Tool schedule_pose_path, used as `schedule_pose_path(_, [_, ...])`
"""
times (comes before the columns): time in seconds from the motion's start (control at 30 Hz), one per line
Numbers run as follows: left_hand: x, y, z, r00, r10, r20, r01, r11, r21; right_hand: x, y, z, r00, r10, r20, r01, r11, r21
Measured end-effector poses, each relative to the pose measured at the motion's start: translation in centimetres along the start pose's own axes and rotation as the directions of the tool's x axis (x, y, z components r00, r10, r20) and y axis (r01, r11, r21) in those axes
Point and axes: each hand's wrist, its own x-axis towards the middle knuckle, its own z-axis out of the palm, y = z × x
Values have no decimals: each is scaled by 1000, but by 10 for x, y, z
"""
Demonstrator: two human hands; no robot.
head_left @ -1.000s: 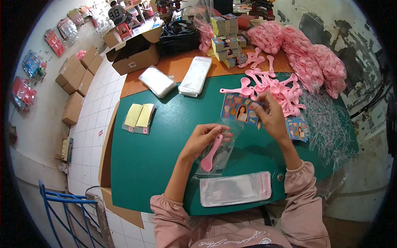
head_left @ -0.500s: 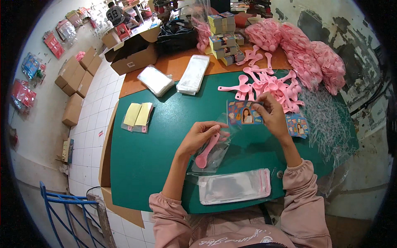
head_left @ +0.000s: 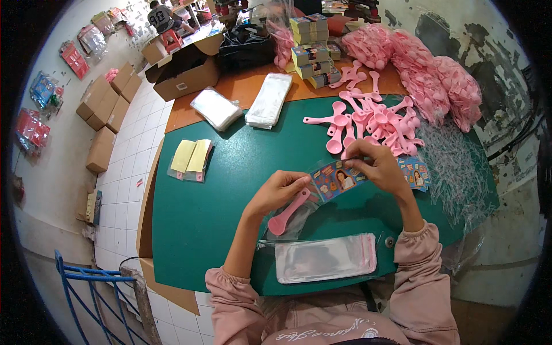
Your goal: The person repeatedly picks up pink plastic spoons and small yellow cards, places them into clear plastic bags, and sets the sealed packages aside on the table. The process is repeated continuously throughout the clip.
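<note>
Over the middle of the green table, my left hand (head_left: 280,190) pinches a clear plastic bag (head_left: 300,221) near its mouth. A pink measuring spoon (head_left: 286,214) lies inside that bag, bowl downward. My right hand (head_left: 376,165) grips the right end of a colourful printed card (head_left: 338,181), which carries a portrait picture. The card's left end meets the bag's mouth at my left fingertips; whether it is inside the bag I cannot tell. Close to my body lies a stack of clear bags (head_left: 325,259). Beside my right wrist rest more printed cards (head_left: 415,173).
A heap of loose pink spoons (head_left: 376,122) lies beyond my right hand, with bulging bags of spoons (head_left: 432,77) behind. Two bag stacks (head_left: 269,102) and bundled cards (head_left: 313,57) stand farther back. Filled packets (head_left: 191,160) lie left. Plastic scraps (head_left: 460,172) cover the right edge.
My right hand has come down and nearer with the card, tilting it. The card's left end now meets the bag's mouth. My left hand keeps its hold on the bag.
</note>
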Motion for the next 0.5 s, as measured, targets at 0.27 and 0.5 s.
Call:
schedule_pose_path(0.27, [1,-13,7,997,37,70,-34,998,-45,1,-9,33,963,76,257,-76,997,-11])
schedule_pose_path(0.5, [-6,9,7,995,-89,52,71,957,282,-1,9,32,936,102,337,-185,957,224])
